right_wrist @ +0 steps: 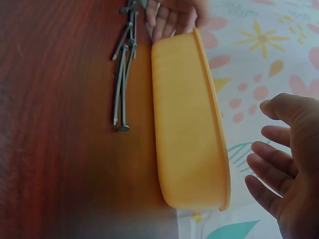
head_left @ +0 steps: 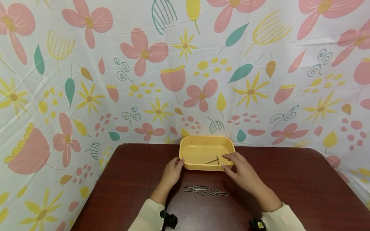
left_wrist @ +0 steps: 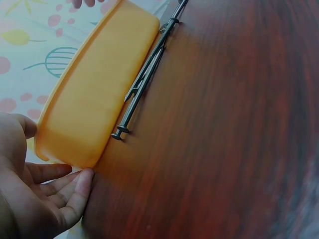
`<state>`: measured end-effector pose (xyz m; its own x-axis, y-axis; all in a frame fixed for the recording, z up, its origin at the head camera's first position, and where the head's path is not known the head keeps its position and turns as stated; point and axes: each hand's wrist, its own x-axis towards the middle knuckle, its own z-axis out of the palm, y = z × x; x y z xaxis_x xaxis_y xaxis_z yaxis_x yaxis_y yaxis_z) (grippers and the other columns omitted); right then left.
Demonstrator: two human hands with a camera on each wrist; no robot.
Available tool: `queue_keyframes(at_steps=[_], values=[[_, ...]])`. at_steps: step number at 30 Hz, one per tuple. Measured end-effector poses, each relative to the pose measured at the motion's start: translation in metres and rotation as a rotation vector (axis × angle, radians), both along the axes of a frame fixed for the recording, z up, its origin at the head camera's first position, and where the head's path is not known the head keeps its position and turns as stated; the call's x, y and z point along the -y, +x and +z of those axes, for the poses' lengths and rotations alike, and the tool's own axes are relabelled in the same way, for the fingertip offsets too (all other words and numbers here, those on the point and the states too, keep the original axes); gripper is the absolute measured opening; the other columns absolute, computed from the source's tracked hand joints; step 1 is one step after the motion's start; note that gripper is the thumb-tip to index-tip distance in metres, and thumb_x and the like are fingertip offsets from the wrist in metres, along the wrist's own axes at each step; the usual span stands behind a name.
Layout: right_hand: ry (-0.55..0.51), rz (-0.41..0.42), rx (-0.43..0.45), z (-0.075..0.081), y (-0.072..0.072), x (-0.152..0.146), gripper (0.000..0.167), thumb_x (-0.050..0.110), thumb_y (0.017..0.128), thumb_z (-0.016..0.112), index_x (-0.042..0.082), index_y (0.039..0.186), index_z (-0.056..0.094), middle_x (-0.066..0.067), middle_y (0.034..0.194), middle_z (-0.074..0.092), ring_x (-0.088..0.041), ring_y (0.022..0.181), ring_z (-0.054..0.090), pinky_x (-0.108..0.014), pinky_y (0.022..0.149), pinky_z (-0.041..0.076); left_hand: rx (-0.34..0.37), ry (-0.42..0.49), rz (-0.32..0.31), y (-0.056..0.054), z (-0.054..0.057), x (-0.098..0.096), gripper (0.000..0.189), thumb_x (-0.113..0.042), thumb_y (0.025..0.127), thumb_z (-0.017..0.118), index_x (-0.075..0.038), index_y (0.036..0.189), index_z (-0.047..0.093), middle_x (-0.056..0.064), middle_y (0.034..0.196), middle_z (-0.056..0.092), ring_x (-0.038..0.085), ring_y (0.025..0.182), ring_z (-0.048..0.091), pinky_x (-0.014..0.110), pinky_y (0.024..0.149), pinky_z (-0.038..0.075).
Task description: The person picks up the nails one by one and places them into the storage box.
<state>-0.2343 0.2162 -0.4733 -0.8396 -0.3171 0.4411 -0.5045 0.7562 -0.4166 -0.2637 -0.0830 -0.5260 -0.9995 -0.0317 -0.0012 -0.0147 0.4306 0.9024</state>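
A yellow plastic tray (head_left: 192, 166) stands at the far edge of the table. My left hand (head_left: 172, 170) grips its left end; in the left wrist view the thumb lies at the rim and the fingers (left_wrist: 75, 199) reach to the lower corner. Over the tray's right front corner is my right hand (head_left: 242, 171), thumb and fingers spread apart with nothing between them. A few nails (head_left: 213, 160) lie crossed inside the tray. In front of it, several steel nails (head_left: 198, 189) are scattered in a loose row on the table.
The dark reddish wooden table (head_left: 130, 192) carries everything. Right behind the tray and along the left side hangs a white cloth (head_left: 173, 118) printed with flowers and leaves. Each wrist wears a black strapped device (head_left: 169, 219) beside a cream sleeve (head_left: 147, 216).
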Motion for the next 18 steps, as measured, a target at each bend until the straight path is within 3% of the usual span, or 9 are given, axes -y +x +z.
queue_keyframes(at_steps=[11, 18], values=[[-0.035, 0.007, 0.021, -0.009, 0.014, 0.003, 0.027, 0.02, 0.09, 0.077, 0.016, 0.116, 0.069, 0.007, 0.101, 0.062, -0.011, 0.093, 0.06, -0.033, 0.081, 0.054, -0.001, 0.0, 0.001, -0.002, -0.001, 0.0, 0.063, -0.058, 0.102, 0.045, -0.008, 0.138, 0.06, 0.009, 0.128, 0.066, 0.026, 0.121, 0.062, 0.048, 0.101, 0.051], [-0.02, 0.002, 0.126, -0.015, 0.02, 0.004, 0.023, 0.024, 0.092, 0.076, 0.02, 0.114, 0.07, 0.011, 0.098, 0.062, -0.006, 0.091, 0.06, -0.031, 0.081, 0.054, 0.004, -0.004, 0.004, -0.002, -0.002, 0.001, 0.063, -0.059, 0.101, 0.045, -0.009, 0.138, 0.06, 0.009, 0.129, 0.065, 0.026, 0.122, 0.061, 0.048, 0.102, 0.05]])
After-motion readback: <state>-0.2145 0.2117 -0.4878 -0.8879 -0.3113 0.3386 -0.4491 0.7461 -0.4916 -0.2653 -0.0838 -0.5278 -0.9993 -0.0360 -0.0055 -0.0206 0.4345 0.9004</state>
